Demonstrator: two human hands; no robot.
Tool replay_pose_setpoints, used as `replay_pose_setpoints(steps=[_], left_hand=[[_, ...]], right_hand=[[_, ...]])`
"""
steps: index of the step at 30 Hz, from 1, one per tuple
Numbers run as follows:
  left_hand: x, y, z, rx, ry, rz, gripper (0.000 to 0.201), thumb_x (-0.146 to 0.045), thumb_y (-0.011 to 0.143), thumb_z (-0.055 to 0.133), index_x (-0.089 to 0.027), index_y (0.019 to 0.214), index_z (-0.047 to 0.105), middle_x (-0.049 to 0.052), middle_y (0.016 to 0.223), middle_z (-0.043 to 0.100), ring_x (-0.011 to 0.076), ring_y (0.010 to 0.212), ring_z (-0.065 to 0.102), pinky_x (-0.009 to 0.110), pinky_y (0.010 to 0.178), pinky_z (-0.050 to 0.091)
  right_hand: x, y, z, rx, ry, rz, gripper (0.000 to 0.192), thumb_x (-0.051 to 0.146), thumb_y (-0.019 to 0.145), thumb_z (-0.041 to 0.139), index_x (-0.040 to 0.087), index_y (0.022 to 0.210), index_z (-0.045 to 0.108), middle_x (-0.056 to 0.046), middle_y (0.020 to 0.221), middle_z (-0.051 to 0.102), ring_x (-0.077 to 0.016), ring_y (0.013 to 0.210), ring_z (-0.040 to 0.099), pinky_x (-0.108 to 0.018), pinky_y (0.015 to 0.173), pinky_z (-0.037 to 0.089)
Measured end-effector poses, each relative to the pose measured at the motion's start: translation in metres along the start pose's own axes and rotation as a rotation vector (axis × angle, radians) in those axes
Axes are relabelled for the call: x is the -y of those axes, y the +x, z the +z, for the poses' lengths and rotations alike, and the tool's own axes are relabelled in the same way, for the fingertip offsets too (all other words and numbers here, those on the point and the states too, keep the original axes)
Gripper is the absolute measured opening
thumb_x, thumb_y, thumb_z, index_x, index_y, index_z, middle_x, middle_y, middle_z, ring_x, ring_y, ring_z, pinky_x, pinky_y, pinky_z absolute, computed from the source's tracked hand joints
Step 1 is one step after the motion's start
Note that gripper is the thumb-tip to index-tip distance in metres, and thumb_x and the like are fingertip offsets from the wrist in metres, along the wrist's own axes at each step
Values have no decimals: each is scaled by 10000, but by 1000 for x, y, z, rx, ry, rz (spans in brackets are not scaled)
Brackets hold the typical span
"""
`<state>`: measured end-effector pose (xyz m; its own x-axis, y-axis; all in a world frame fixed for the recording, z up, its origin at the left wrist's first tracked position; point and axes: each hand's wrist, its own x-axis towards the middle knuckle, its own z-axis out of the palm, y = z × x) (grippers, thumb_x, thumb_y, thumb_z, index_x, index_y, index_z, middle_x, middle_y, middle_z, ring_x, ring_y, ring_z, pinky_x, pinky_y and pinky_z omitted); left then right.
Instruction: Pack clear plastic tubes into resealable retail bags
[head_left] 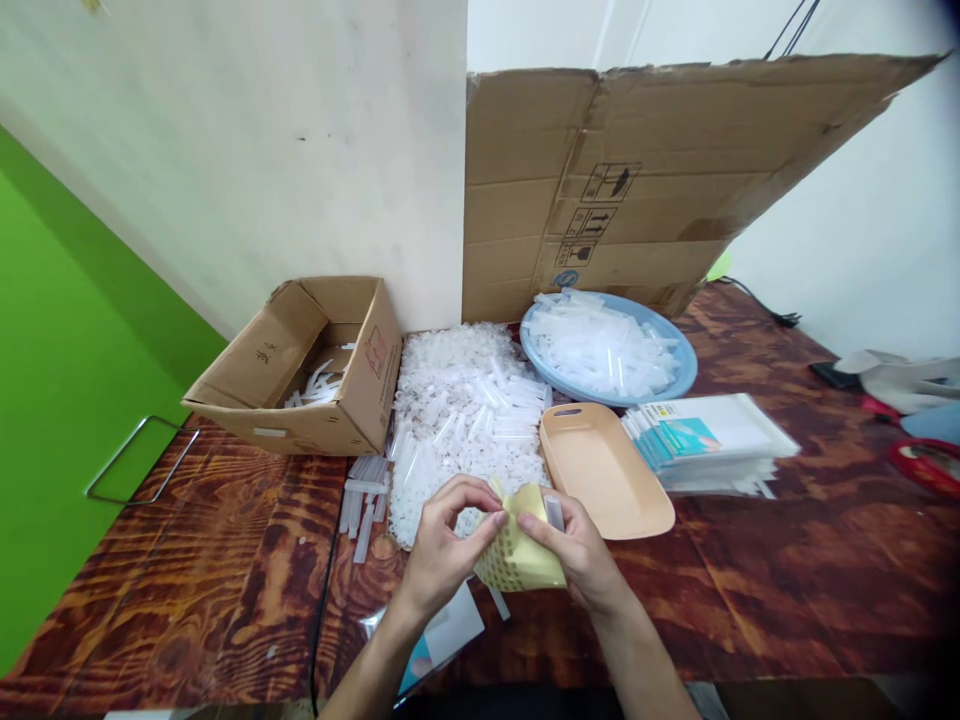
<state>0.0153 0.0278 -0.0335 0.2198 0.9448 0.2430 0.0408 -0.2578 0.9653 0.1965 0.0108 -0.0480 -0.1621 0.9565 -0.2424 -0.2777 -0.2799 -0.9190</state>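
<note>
My left hand and my right hand meet over the near middle of the wooden table. Together they hold a yellow sheet dotted with small marks. The left thumb and forefinger pinch at its upper left edge. The right fingers also press a small clear plastic tube against the sheet's top right. Just behind the hands lies a big heap of clear plastic tubes.
An open cardboard box with some tubes stands at the left. A blue basin of tubes, an empty beige tray and a stack of bagged packets lie to the right. A cardboard sheet leans on the wall. One packet lies under my wrists.
</note>
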Motion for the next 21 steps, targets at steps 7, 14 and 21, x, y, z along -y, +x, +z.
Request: replay_pose_setpoints(steps=[7, 14, 21], left_hand=[[-4, 0, -1, 5, 5, 5, 48, -208, 887, 717, -172, 857, 723, 76, 904, 687, 213, 902, 654, 338, 832, 520], [-5, 0, -1, 72, -71, -43, 94, -229, 907, 694, -167, 842, 667, 66, 912, 639, 195, 896, 626, 303, 815, 504], [0, 0, -6, 99, -83, -36, 85, -246, 939, 652, -168, 908, 661, 81, 970, 620, 203, 942, 610, 313, 842, 501]], right_hand=[[-6, -1, -1, 24, 98, 4, 293, 405, 763, 821, 168, 885, 698, -16, 758, 660, -165, 664, 621, -243, 622, 504], [-5, 1, -1, 69, 230, 78, 298, 367, 726, 857, 155, 860, 694, -21, 763, 654, -160, 665, 626, -256, 643, 519], [-2, 0, 2, 88, 283, 103, 285, 359, 728, 857, 154, 852, 701, -25, 764, 671, -158, 670, 638, -241, 648, 518]])
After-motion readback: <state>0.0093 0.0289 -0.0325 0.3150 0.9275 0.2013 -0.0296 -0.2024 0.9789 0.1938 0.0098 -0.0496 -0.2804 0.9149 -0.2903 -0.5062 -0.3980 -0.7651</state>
